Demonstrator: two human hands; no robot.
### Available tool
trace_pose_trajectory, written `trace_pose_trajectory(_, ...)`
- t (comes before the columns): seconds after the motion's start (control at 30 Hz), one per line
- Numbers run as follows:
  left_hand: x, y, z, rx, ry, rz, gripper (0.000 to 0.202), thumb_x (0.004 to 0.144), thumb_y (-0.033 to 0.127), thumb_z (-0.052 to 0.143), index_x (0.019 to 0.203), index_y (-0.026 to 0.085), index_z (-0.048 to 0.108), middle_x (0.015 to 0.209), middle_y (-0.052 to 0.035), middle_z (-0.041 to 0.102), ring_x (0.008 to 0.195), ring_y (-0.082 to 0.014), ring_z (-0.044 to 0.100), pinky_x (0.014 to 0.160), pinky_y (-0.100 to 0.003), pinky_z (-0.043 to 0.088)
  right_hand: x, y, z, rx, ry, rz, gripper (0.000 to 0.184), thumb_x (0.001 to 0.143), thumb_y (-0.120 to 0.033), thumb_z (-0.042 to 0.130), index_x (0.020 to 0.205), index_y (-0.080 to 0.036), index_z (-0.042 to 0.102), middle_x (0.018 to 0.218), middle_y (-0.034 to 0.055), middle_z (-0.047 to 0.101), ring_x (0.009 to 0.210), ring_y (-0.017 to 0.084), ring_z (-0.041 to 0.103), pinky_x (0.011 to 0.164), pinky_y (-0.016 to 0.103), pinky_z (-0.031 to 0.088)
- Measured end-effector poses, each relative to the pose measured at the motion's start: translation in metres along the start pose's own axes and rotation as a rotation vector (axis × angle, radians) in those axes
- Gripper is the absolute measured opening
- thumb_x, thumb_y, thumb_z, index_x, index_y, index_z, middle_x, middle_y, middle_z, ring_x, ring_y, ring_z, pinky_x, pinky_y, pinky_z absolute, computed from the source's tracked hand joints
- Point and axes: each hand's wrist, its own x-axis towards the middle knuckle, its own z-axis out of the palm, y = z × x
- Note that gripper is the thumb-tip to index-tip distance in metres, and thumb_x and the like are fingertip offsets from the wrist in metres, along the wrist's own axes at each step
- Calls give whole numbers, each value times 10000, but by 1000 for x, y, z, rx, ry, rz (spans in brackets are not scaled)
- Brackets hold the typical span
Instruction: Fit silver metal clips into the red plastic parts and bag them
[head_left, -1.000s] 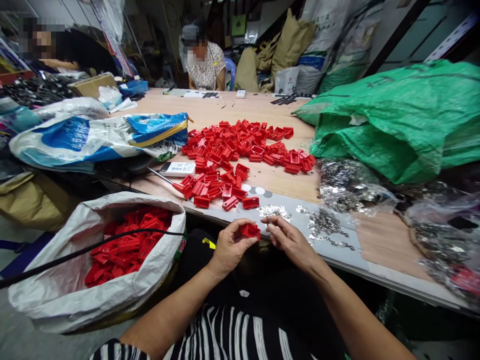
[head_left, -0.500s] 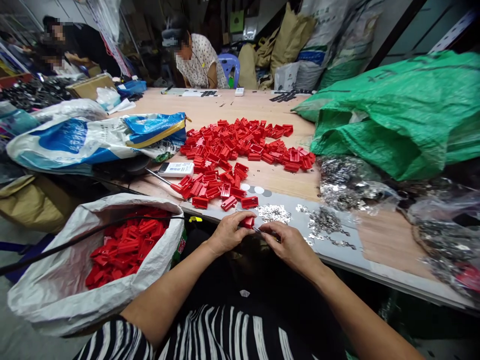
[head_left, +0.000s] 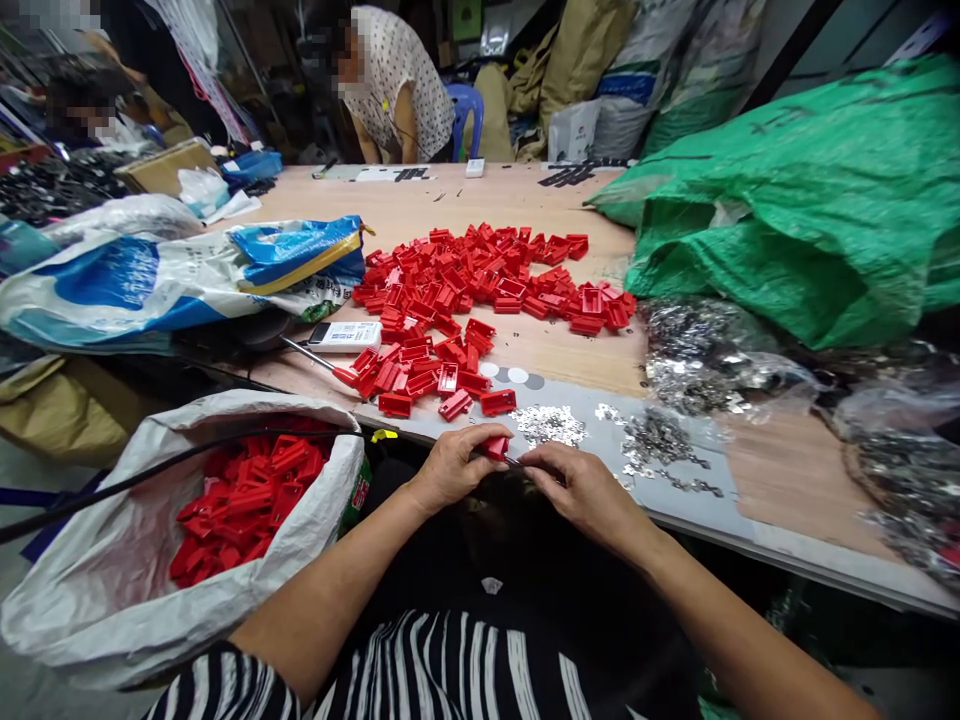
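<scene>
My left hand (head_left: pixel 450 468) is closed on a small red plastic housing (head_left: pixel 495 447), pinched between thumb and fingers at the table's front edge. Just to the right, my right hand (head_left: pixel 574 480) has its thumb and fingers pressed together on a thin metal piece (head_left: pixel 514 461), whose tip meets the housing. Its exact kind is too small to make out. Beyond the hands lies a loose heap of red housings (head_left: pixel 480 275). Small shiny metal plates (head_left: pixel 551 425) are spread close behind my fingers, with a second pile of metal parts (head_left: pixel 656 440) farther right.
A white sack (head_left: pixel 82 590) of red housings stands open at my left. A screwdriver (head_left: pixel 311 352) and a white box (head_left: pixel 349 337) lie on the table (head_left: pixel 555 350). A green sack (head_left: pixel 795 190) and bagged metal parts (head_left: pixel 720 360) fill the right. A person (head_left: pixel 397 90) leans over the far side.
The view has shifted slightly. Both hands keep their grips at nearly the same spot. The person across the table has risen into a more upright, leaning stance.
</scene>
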Motion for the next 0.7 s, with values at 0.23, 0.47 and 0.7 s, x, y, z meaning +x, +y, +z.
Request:
trace_pose_trajectory(0.23, 0, -2, 1, -37, 4, 0, 363, 717, 168, 721, 1073, 219, 669, 973, -52, 730, 906, -195, 669, 851, -288, 490, 2, -4, 0, -38, -7, 55, 163, 878, -186, 511, 928, -206, 665, 914, 39, 680, 864, 209, 624, 765, 320, 463)
trace_pose_trajectory(0.47, -1, -6, 4, -21, 8, 13, 356, 718, 175, 727, 1066, 204, 661, 998, -59, 726, 925, -197, 667, 861, -291, 491, 4, -19, 5, -164, 0, 153, 143, 858, -118, 536, 903, -199, 645, 883, 37, 665, 848, 210, 617, 747, 308, 446)
trace_pose_trajectory(0.7, -2, -4, 6, -15, 23, 1, 332, 738, 177, 698, 1065, 209, 647, 1011, -50, 711, 943, -195, 648, 878, -307, 476, 6, -24, 12, -245, 2, 171, 102, 874, -129, 514, 896, -194, 590, 899, 50, 624, 843, 208, 595, 736, 306, 433)
